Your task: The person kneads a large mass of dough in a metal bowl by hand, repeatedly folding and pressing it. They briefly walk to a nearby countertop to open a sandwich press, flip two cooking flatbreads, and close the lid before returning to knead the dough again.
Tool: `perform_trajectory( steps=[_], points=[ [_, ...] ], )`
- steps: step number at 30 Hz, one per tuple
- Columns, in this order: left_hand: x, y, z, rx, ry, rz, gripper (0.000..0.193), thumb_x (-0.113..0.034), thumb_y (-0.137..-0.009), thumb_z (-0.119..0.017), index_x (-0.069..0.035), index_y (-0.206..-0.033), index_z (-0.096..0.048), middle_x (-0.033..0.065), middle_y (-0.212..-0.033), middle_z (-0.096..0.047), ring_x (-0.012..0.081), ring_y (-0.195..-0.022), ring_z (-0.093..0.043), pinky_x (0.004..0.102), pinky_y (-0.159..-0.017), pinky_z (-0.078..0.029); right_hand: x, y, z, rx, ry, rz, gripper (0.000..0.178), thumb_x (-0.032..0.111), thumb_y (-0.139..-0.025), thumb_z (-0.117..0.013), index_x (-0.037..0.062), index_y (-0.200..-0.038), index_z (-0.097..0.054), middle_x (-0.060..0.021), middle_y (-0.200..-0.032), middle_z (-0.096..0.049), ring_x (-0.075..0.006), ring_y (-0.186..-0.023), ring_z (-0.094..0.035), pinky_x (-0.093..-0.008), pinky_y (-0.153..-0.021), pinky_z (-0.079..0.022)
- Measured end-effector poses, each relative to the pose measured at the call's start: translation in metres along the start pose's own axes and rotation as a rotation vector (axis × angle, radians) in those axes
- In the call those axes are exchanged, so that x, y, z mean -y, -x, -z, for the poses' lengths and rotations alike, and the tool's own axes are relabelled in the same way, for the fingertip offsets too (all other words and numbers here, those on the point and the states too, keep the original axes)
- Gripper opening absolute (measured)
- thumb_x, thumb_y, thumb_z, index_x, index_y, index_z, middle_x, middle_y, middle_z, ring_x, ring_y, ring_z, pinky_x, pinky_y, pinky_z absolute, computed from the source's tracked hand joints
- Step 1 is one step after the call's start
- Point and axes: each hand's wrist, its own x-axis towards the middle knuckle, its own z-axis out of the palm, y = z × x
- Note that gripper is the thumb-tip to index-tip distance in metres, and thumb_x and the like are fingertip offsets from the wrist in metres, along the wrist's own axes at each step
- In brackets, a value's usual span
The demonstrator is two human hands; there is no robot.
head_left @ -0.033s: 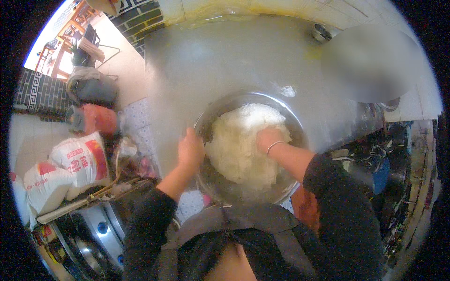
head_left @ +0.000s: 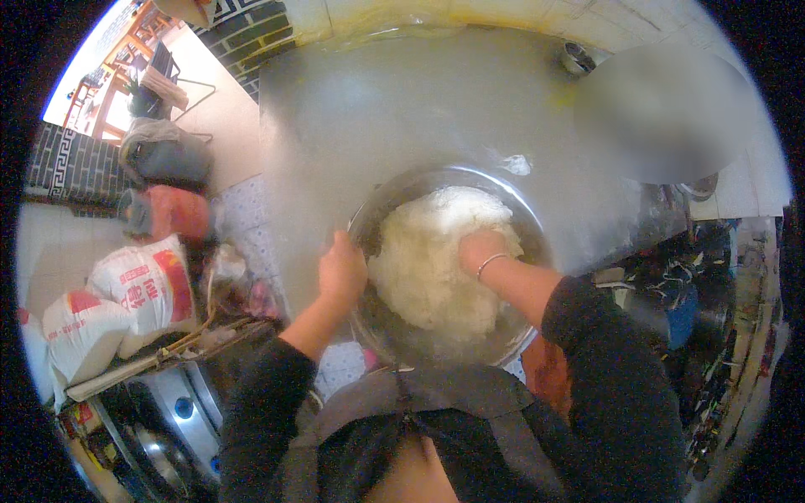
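A wide, shiny metal bowl (head_left: 381, 331) stands at the near edge of the table, against my front. In it lies a large, pale, lumpy mass of dough (head_left: 423, 281), with loose white flour (head_left: 470, 204) heaped on its far side. My left hand (head_left: 342, 267) grips the bowl's left rim, thumb up and the fingers partly hidden behind it. Knuckles down, my right hand (head_left: 485, 251) presses into the right part of the dough. It looks closed, though the fingertips are sunk out of sight. A thin bracelet circles that wrist.
The metal table (head_left: 360, 117) stretches away beyond the bowl, with a white flour smear (head_left: 517, 164) just past the rim. A small metal bowl (head_left: 577, 59) sits far right, beside a blurred round area. White printed sacks (head_left: 142, 285) and a red container (head_left: 176, 213) stand at left.
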Motion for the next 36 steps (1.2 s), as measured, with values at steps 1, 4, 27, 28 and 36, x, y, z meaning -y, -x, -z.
perform_trajectory(
  steps=[1,4,27,28,36],
  points=[
    [-0.002,0.000,0.003,0.029,0.002,0.023,0.020,-0.013,-0.081,-0.049,-0.001,-0.095,-0.041,0.0256,-0.081,-0.060,0.0449,-0.077,-0.057,0.0507,-0.069,-0.045,0.002,-0.004,-0.001,0.007,0.013,-0.002,0.023,0.016,-0.080,-0.049,0.0095,-0.088,-0.069,-0.0120,-0.096,-0.065,-0.0272,-0.089,-0.063,-0.0380,-0.073,-0.050],
    [-0.010,0.006,0.015,0.053,0.009,0.064,0.021,-0.014,-0.081,-0.050,-0.001,-0.095,-0.041,0.0251,-0.081,-0.060,0.0441,-0.078,-0.057,0.0505,-0.068,-0.046,0.010,-0.008,0.001,-0.015,0.040,-0.047,0.023,0.015,-0.081,-0.049,0.0090,-0.090,-0.068,-0.0113,-0.097,-0.065,-0.0249,-0.091,-0.062,-0.0362,-0.074,-0.050],
    [-0.010,-0.001,0.020,0.091,0.049,0.091,0.022,-0.011,-0.079,-0.046,-0.001,-0.098,-0.043,0.0251,-0.080,-0.060,0.0433,-0.077,-0.058,0.0495,-0.069,-0.046,0.045,-0.070,0.036,-0.158,-0.206,-0.053,0.025,0.019,-0.074,-0.051,0.0014,-0.084,-0.065,-0.0186,-0.091,-0.063,-0.0325,-0.084,-0.061,-0.0395,-0.077,-0.047],
    [-0.009,0.000,0.020,0.079,0.069,0.078,0.021,-0.011,-0.079,-0.046,-0.001,-0.097,-0.043,0.0251,-0.080,-0.060,0.0433,-0.076,-0.058,0.0495,-0.068,-0.045,0.052,-0.057,0.046,-0.191,-0.331,-0.158,0.025,0.018,-0.076,-0.050,0.0023,-0.087,-0.065,-0.0186,-0.093,-0.063,-0.0323,-0.086,-0.061,-0.0397,-0.079,-0.047],
    [-0.017,0.003,0.017,0.008,0.174,0.119,0.018,-0.010,-0.080,-0.045,0.000,-0.094,-0.043,0.0249,-0.077,-0.060,0.0432,-0.076,-0.058,0.0499,-0.067,-0.045,0.058,-0.081,0.033,-0.276,-0.142,-0.131,0.019,0.016,-0.078,-0.051,0.0073,-0.087,-0.065,-0.0141,-0.094,-0.064,-0.0299,-0.090,-0.061,-0.0387,-0.076,-0.049]
  ],
)
